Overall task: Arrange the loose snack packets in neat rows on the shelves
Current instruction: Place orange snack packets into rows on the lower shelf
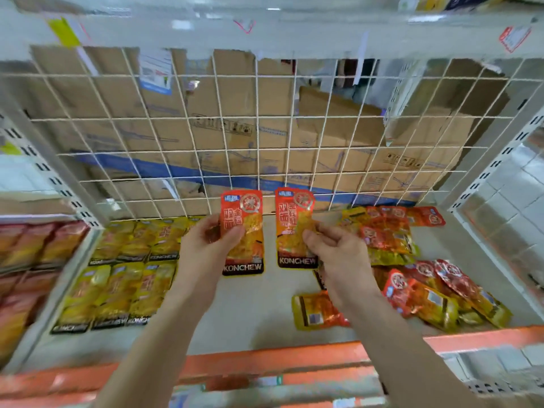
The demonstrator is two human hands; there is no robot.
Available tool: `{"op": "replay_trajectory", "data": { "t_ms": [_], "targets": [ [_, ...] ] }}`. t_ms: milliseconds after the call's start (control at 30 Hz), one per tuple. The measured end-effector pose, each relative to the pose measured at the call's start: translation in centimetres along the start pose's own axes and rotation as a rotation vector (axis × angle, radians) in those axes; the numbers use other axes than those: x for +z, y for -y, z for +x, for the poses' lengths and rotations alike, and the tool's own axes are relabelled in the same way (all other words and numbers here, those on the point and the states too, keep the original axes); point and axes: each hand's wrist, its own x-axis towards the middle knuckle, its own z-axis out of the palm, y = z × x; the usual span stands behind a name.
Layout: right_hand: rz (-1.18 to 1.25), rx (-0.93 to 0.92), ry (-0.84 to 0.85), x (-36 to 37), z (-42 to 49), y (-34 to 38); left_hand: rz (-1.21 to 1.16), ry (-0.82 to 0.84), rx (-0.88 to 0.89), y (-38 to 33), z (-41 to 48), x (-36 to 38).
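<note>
The left margin is smeared by blur, so the reddish packets [32,260] in the neighbouring bay read only as colour. The print on the rows of yellow packets [123,272] is barely legible beyond the dark band at their near ends. The top of the frame cuts off the level above.

Of the left hand [206,248], only the thumb shows in front; the other fingers are hidden behind the packet it holds. The right hand [338,254] covers the lower right corner of its own packet and most of a dark packet lying under the wrist.

The left packet [243,231] is pinched at its left edge about halfway up, with the thumb pressed on the face. The right packet [294,228] is pinched at its right side near the middle, fingertips and thumb closed on it — I cannot tell which of them lie behind. Both are held up over the middle of the shelf [250,313], in front of the wire grid [206,142] and the cardboard [235,98] behind it.

The two packets stand upright, side by side with a gap between them. Their long axes are vertical, faces toward the camera, red tops up and black KONCHEW bands at the bottom.

A loose pile [412,260] overlaps at mixed angles on the right of the shelf. A single packet [318,312] lies flat near the orange rail [265,360] — long axis across the shelf.
</note>
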Motion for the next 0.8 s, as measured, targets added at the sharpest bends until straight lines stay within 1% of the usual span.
{"op": "replay_trajectory", "data": {
  "t_ms": [100,233,433,600,800],
  "targets": [
    [-0.021,-0.024,0.059,2.5,-2.2,-0.4,0.010,-0.011,-0.005,-0.8,-1.1,-3.5],
    [-0.017,-0.022,0.083,5.9,-5.3,-1.7,0.017,-0.018,-0.012,-1.3,-2.7,-8.4],
    [0.005,0.010,0.056,10.0,-9.9,-4.2,0.002,-0.003,-0.003,-1.4,-5.1,-14.6],
    [0.011,-0.003,0.118,12.6,-13.3,-5.8,0.012,0.002,0.040,-1.3,-6.9,-19.2],
    [-0.031,0.012,0.202,15.4,-15.6,-6.9,-0.026,-0.051,0.041,-1.8,-8.5,-22.8]
  ]
}}
